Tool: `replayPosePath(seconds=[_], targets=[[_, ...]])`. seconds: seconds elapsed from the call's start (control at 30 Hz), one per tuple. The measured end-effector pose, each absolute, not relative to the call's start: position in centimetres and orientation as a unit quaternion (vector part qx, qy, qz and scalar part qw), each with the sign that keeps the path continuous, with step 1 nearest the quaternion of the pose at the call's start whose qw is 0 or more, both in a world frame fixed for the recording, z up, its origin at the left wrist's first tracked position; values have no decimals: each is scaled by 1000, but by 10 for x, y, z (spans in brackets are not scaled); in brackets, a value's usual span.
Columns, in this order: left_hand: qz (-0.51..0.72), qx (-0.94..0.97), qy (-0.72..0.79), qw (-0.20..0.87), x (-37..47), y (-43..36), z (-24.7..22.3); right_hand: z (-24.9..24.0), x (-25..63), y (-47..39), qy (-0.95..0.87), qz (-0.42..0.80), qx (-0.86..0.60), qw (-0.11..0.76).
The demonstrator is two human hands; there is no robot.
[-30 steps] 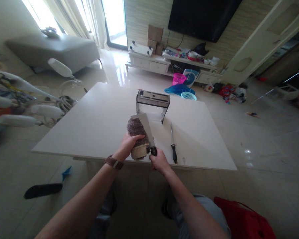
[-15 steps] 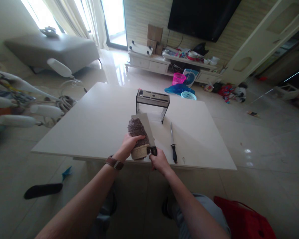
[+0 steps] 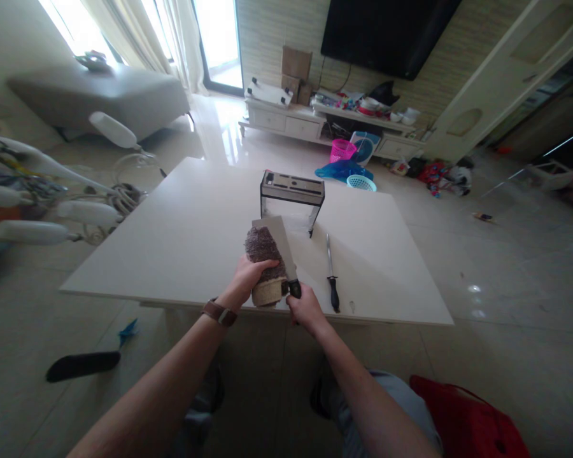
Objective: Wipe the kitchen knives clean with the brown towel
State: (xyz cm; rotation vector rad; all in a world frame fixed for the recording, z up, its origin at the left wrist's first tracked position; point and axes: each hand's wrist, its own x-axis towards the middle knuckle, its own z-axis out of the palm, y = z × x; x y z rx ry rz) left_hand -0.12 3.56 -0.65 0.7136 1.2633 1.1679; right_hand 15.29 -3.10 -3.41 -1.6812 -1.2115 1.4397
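My left hand is closed on a brown and beige fuzzy cloth, its thumb lying across the top. The cloth rests against the broad grey blade of a cleaver. The cleaver's black handle is in my closed right hand, near the front edge of the white table. Right of the cleaver, a sharpening steel with a black handle lies on the table. Behind the blade stands a black-framed knife block with clear sides.
A small clear object lies near the table's front edge. White lamp arms crowd the left side. Beyond the table are a pink basket, a blue basket and a TV cabinet. A red bag is at lower right.
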Motion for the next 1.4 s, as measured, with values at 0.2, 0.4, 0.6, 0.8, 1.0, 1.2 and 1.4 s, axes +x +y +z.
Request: replayPosePath(seconds=[0.2, 0.4, 0.6, 0.8, 1.0, 1.2, 1.4], targets=[[499, 316, 548, 592, -1, 37, -12, -36, 154, -31, -461, 534, -638, 308], [502, 316, 547, 590, 0, 36, -11, -32, 154, -31, -461, 531, -645, 299], [496, 318, 554, 588, 0, 38, -15, -33, 155, -31, -464, 534, -641, 298], [486, 329, 557, 587, 0, 40, -20, -40, 157, -30, -474, 518, -642, 308], [486, 331, 552, 591, 2, 39, -19, -35, 156, -32, -456, 538, -636, 312], [487, 330, 557, 587, 1, 38, -19, -35, 156, -31, -456, 539, -636, 313], [481, 337, 560, 584, 0, 38, -17, -37, 155, -31, -458, 536, -638, 311]])
